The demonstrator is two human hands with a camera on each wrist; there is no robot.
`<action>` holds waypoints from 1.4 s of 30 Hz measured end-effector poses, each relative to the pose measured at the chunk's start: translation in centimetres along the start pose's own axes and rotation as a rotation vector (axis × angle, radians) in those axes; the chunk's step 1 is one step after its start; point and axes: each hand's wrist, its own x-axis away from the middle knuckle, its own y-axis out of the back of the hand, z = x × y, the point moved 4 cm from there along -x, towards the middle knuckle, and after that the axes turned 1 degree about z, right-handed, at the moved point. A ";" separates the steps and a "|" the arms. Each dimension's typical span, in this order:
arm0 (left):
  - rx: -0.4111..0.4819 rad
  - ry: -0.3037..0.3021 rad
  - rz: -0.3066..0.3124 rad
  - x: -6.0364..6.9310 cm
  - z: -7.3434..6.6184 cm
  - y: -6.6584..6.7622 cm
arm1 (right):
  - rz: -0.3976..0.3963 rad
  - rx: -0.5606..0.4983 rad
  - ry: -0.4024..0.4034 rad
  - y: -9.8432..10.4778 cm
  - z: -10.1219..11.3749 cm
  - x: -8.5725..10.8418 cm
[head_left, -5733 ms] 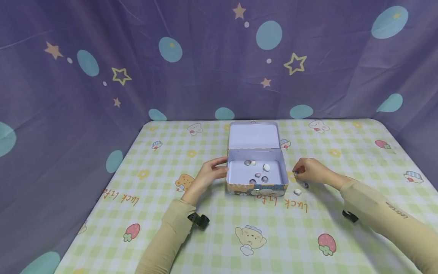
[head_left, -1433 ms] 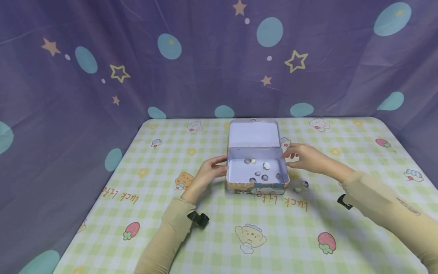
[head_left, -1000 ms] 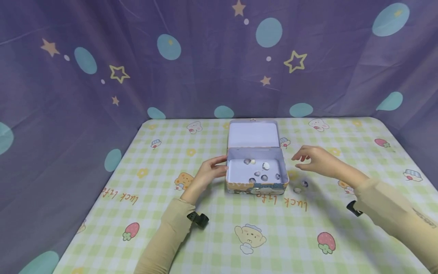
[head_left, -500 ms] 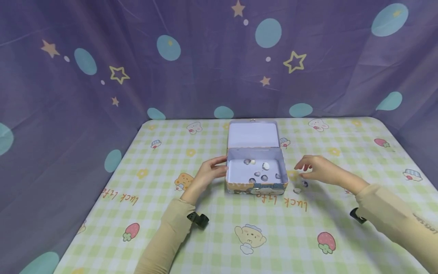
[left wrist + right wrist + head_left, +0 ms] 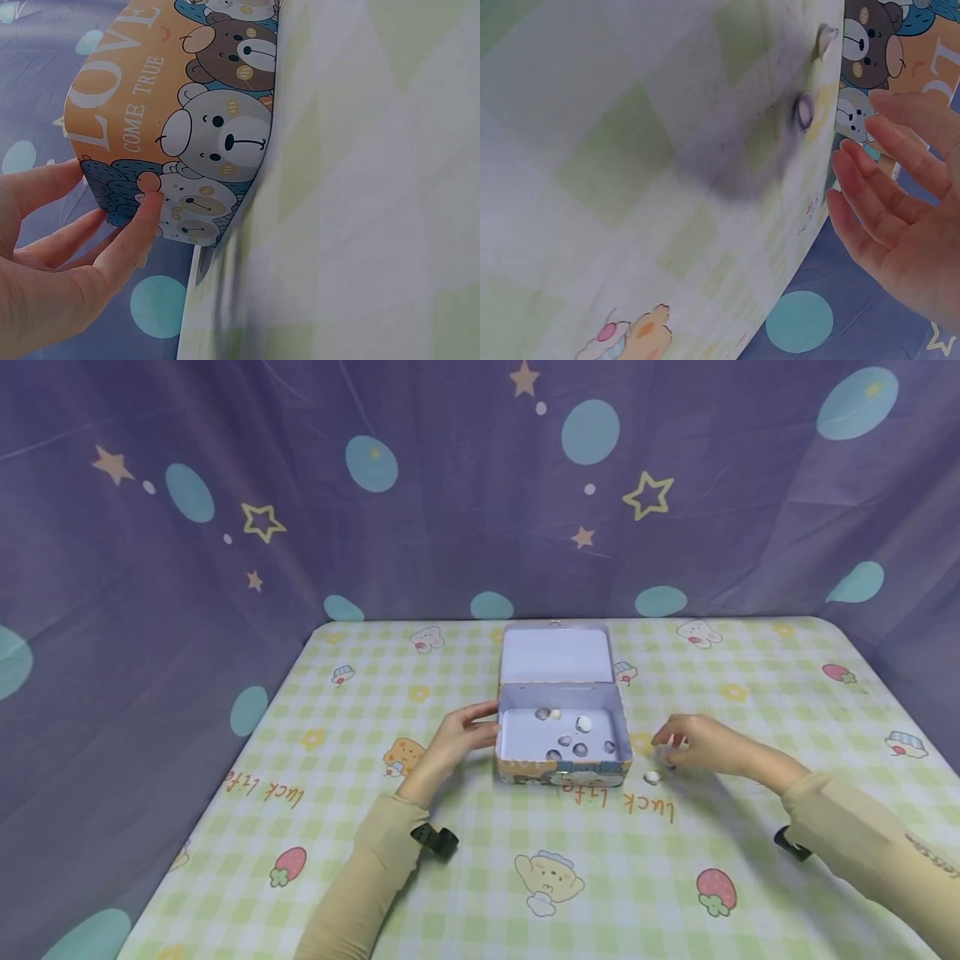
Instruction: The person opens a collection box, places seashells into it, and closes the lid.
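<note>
A printed tin box [image 5: 562,774] stands in the head view with its lid [image 5: 557,654] raised at the back. Several small shells [image 5: 583,724] lie scattered on its pale floor. My left hand [image 5: 457,739] rests its fingertips against the tin's left side; the left wrist view shows thumb and fingers [image 5: 124,240] touching the bear-printed wall. To the right of the tin, my right hand [image 5: 701,747] hovers low over a shell [image 5: 670,764], partly hidden by the fingers. In the right wrist view its fingers are extended, apart from that shell [image 5: 804,112]. Another shell [image 5: 652,777] lies nearer the tin.
A green-and-white checked cloth [image 5: 450,893] with cartoon prints covers the table. Purple curtains [image 5: 480,510] with stars and blue ovals hang behind it and along both sides. Dark straps [image 5: 435,841] sit at both wrists.
Earlier, my right hand pinched a shell beside the tin; now one more shell lies near its right wall. The right hand has since moved back and down. My left hand stays put.
</note>
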 end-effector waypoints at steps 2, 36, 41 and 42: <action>0.001 -0.002 0.001 0.0 0.0 0.0 | 0.004 -0.005 0.001 -0.1 -0.1 0.1; 0.004 -0.005 0.007 0.0 0.1 0.0 | -0.021 0.077 0.015 -1.7 -1.1 0.4; -0.008 -0.017 0.006 -0.3 0.5 0.1 | -0.023 0.068 -0.002 -1.7 -1.3 0.5; -0.010 -0.017 0.007 -0.5 0.7 0.2 | -0.026 0.070 -0.003 -1.8 -1.4 0.5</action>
